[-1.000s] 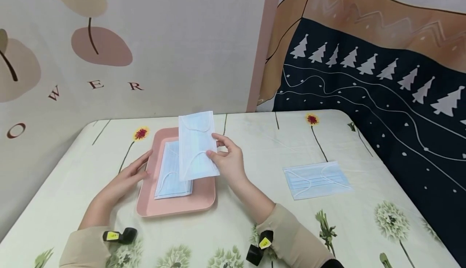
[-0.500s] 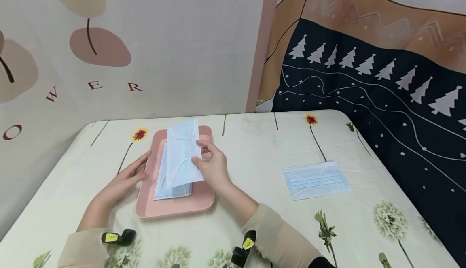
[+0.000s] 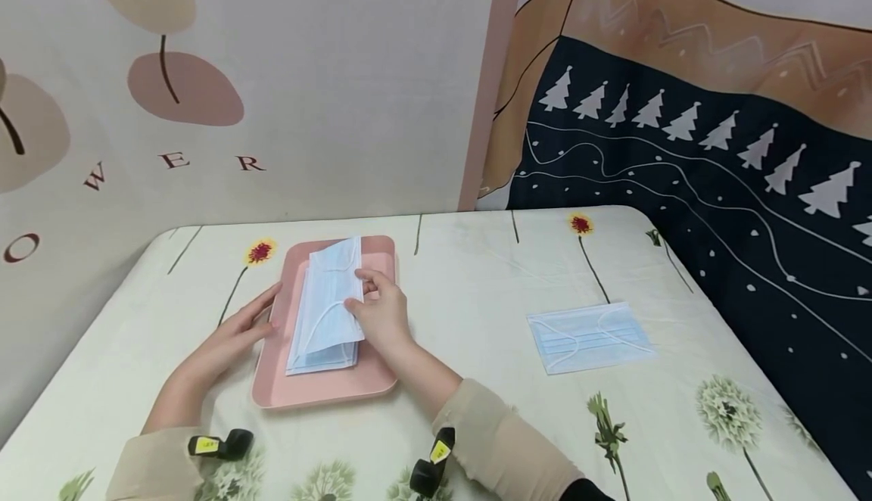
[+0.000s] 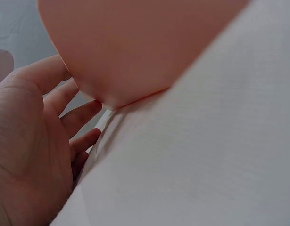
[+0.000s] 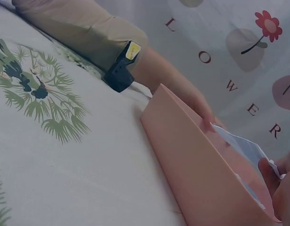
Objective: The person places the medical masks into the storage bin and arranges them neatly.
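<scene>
A pink tray [image 3: 323, 387] stands left of centre on the table, with blue face masks [image 3: 338, 357] lying in it; how many is hidden. Over them, my right hand [image 3: 383, 315] pinches the right long edge of another face mask [image 3: 330, 289] between thumb and fingers. In the right wrist view this mask [image 5: 239, 143] is raised at a slant above the tray's inside. My left hand [image 3: 228, 346] rests along the tray's left side. Seen from the left wrist, its fingers [image 4: 83, 115] are loosely extended against the tray's outer wall [image 4: 111, 52].
One more blue face mask [image 3: 591, 338] lies flat on the right of the table, its white ear loops upward. A flower-printed cloth [image 3: 470, 274] covers the table. Behind it hang a light curtain [image 3: 354, 92] and a dark one with tree prints [image 3: 633, 153].
My right hand has carried the pinched mask left and down, from above the tray's right side onto the masks in it. My left hand stays at the tray's side.
</scene>
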Tool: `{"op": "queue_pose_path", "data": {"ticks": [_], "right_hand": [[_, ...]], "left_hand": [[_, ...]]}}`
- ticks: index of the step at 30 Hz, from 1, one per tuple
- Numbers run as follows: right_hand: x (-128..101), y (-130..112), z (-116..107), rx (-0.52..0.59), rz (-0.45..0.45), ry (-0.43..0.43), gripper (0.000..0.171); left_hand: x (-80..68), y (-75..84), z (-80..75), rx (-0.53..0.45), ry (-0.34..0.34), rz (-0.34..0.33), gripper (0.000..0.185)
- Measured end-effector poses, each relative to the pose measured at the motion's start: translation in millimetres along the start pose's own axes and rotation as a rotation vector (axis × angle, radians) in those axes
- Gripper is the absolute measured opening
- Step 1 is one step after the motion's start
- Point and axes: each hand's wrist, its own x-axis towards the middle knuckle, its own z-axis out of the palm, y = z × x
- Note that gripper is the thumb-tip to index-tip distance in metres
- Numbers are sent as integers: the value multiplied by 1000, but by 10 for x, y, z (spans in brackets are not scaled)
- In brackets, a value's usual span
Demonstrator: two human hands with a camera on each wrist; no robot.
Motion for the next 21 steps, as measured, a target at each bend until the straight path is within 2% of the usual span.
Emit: {"op": "queue_pose_path", "data": {"ticks": [9, 21], "right_hand": [[9, 15, 96, -52, 21, -10, 43], [17, 39, 118, -124, 42, -51, 43]], "left_hand": [[-2, -2, 6, 19, 5, -25, 71], [10, -6, 4, 9, 4, -22, 70]]}}
